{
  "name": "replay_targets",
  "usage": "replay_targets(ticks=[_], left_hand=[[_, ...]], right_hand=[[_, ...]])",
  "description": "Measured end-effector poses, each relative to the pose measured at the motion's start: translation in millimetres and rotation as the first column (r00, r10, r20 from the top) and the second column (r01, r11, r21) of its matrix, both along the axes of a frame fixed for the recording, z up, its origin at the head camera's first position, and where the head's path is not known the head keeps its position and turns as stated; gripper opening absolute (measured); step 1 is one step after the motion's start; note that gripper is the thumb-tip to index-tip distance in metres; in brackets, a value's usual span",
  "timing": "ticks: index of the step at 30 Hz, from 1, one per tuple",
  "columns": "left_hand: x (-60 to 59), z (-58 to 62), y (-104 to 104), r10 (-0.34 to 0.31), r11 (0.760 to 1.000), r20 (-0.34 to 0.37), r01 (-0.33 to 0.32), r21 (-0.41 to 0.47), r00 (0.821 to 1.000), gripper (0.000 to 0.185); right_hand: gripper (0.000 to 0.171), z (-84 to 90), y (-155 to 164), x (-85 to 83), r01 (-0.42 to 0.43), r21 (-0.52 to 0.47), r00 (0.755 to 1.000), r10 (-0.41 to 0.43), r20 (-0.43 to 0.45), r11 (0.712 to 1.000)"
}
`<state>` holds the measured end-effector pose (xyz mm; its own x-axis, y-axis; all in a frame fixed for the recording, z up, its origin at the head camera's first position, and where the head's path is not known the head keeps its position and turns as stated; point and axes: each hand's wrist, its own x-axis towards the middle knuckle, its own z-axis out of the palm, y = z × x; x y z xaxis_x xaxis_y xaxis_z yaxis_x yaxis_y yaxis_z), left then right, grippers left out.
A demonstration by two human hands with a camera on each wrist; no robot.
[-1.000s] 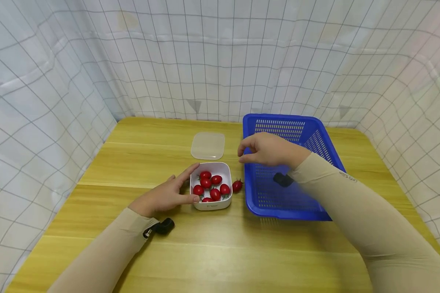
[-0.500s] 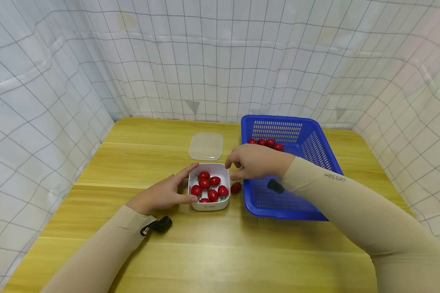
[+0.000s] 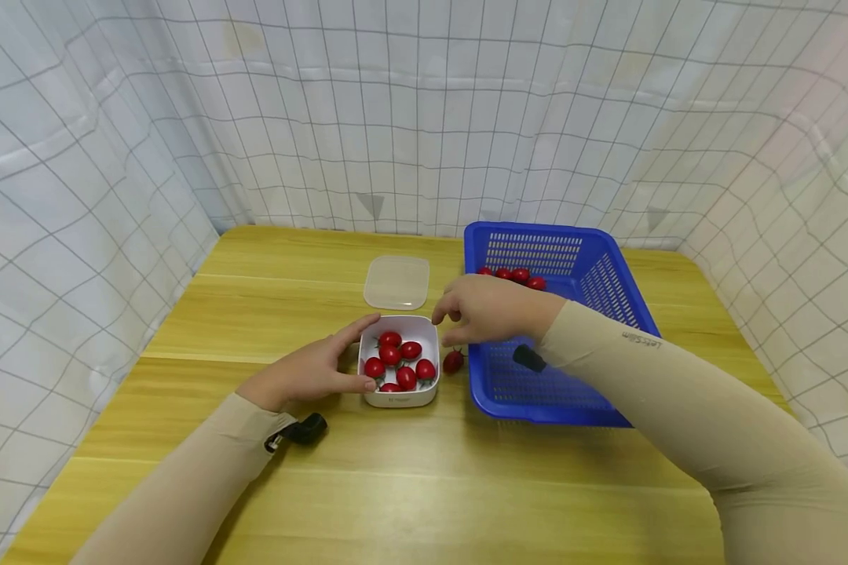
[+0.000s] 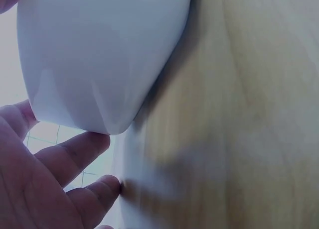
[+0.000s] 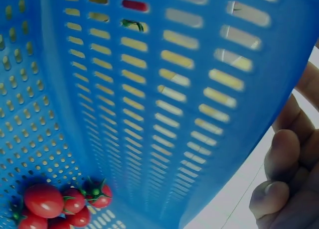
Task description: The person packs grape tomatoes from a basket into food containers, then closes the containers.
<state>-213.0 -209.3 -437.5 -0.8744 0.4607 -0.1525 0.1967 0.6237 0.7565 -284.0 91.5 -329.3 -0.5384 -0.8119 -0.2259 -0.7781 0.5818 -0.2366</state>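
Observation:
My left hand (image 3: 305, 370) holds a white square container (image 3: 399, 399) by its left side, thumb at the near corner and index finger at the far one. Several red cherry tomatoes (image 3: 406, 378) with green stems lie inside it. In the left wrist view, fingertips (image 4: 102, 142) meet the container's bottom corner. My right hand (image 3: 491, 308) hangs over the left rim of a blue plastic basket (image 3: 537, 412), fingers loosely bent with nothing between them. A single cherry tomato (image 3: 453, 362) lies on the table just below its thumb, between container and basket.
More cherry tomatoes (image 5: 45, 201) are clustered in a far corner of the basket, partly hidden behind my right hand in the head view. A translucent lid (image 3: 397, 282) lies behind the container on the wooden table (image 3: 396, 502). Gridded white curtains (image 3: 410, 118) surround the table.
My right hand has moved left and down from over the basket to its left rim, uncovering tomatoes inside. The container has slid slightly left with my left hand.

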Motion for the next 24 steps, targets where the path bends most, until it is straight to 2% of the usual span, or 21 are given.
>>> replay_targets(ticks=[6, 10, 13, 19, 24], left_hand=[[3.7, 3.5, -11, 0.021, 1.000, 0.001, -0.021, -0.005, 1.000, 0.105], [5.8, 3.5, -17, 0.030, 1.000, 0.004, -0.030, -0.007, 1.000, 0.106], [7.1, 4.2, -22, 0.033, 0.999, 0.010, -0.033, -0.020, 0.999, 0.105], [10.0, 6.9, -31, 0.018, 0.999, 0.007, -0.017, -0.046, 1.000, 0.105], [11.7, 7.6, -34, 0.011, 0.999, 0.030, -0.010, -0.038, 0.999, 0.105]], right_hand=[[0.026, -1.7, -22, -1.9, -0.075, 0.156, 0.997, 0.079, -0.022, 0.985], [0.029, -4.9, -36, -5.5, -0.103, 0.283, 0.995, 0.097, 0.035, 0.954], [0.031, -6.4, -43, -6.8, -0.114, 0.379, 0.993, 0.095, 0.067, 0.918], [0.032, -14.2, -54, -8.2, -0.140, 0.528, 0.990, 0.116, 0.077, 0.838], [0.027, -20.9, -65, -5.7, -0.215, 0.634, 0.963, 0.269, 0.011, 0.743]])
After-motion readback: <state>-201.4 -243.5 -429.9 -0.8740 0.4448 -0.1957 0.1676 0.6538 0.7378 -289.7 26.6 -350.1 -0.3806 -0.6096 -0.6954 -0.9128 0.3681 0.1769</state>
